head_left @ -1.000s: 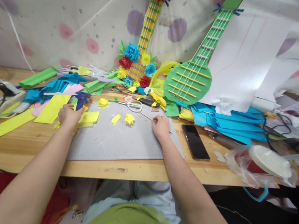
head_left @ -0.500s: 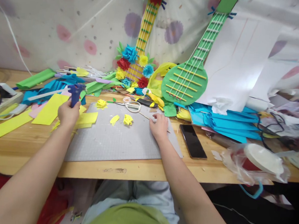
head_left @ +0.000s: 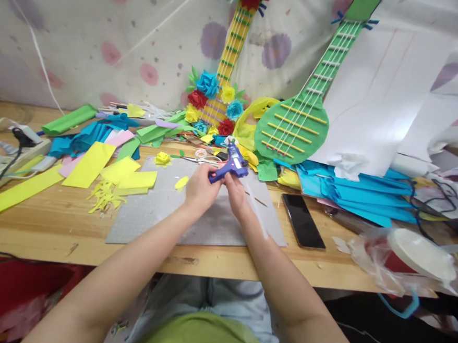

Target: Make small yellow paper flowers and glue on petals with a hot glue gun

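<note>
A blue glue gun [head_left: 232, 164] is held up over the grey cutting mat [head_left: 143, 223], a clear glue stick trailing from its back. My left hand [head_left: 203, 189] is closed around its handle. Against the underside of the gun's body, the fingers of my right hand [head_left: 236, 192] are closed, partly hidden by it. A thin wooden stick [head_left: 259, 200] lies on the mat beside my right hand. Left of my hands are a yellow paper petal [head_left: 181, 183] and a yellow paper flower [head_left: 162, 159]. Scissors [head_left: 192, 160] rest at the mat's far edge, their handles partly covered.
Yellow paper sheets [head_left: 90, 166] and shredded yellow scraps [head_left: 106, 197] lie at left, near a power strip [head_left: 8, 161]. A phone [head_left: 303, 221] is right of the mat. Behind stand a green paper instrument [head_left: 293, 126] and a flowered yellow one [head_left: 232, 46]. Blue crepe paper [head_left: 353, 190] is stacked at right.
My left hand has carried the glue gun rightward from above the yellow sheets to the mat's middle. My right hand has let go of the wooden stick and now meets the gun.
</note>
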A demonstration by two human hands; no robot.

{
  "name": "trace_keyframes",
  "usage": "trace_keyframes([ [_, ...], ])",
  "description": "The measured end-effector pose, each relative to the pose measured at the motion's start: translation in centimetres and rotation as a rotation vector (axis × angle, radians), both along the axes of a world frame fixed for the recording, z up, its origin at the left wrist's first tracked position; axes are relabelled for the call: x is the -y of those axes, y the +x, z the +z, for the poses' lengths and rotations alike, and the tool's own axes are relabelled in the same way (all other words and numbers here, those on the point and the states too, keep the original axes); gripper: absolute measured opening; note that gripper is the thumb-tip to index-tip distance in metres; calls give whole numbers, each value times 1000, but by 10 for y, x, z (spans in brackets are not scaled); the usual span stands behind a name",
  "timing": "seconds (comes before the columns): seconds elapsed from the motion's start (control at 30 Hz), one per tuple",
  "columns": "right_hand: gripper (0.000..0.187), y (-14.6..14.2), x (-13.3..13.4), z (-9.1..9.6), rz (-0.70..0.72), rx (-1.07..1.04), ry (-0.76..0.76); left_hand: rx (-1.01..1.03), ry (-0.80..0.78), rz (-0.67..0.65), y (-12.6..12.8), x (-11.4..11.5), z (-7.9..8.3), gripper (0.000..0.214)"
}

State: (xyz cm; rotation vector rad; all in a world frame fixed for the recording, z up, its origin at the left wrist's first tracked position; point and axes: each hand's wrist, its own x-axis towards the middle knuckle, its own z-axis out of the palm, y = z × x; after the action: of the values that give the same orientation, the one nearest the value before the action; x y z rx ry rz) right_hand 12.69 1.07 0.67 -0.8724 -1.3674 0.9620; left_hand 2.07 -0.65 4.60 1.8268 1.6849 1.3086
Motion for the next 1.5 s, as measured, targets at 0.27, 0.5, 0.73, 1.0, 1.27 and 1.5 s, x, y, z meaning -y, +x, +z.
trace_keyframes([
  [0.27, 22, 29, -15, 2, -55, -616, -333, -295, 154, -207, -11, -11, -26, 47],
  [0.5, 17, 43, -12, 7, 19, -669, -394, -385, 5, -229, -54, -35, -53, 63],
  [0.73, 16, 37, -13, -9, 149, -467, -470, -260, -10, -51, -41, -53, -58, 57],
  [1.0, 15, 36, -10, -13, 101, -315, -424, -169, 68, 122, -85, -48, -53, 33],
  [1.27, 21, 34, -10, -19, 83, -288, -426, -296, -140, 117, -112, -31, -53, 16],
  [1.5, 21, 33, -7, -14, 47, -252, -424, -402, -192, 168, -113, -28, -54, 33],
])
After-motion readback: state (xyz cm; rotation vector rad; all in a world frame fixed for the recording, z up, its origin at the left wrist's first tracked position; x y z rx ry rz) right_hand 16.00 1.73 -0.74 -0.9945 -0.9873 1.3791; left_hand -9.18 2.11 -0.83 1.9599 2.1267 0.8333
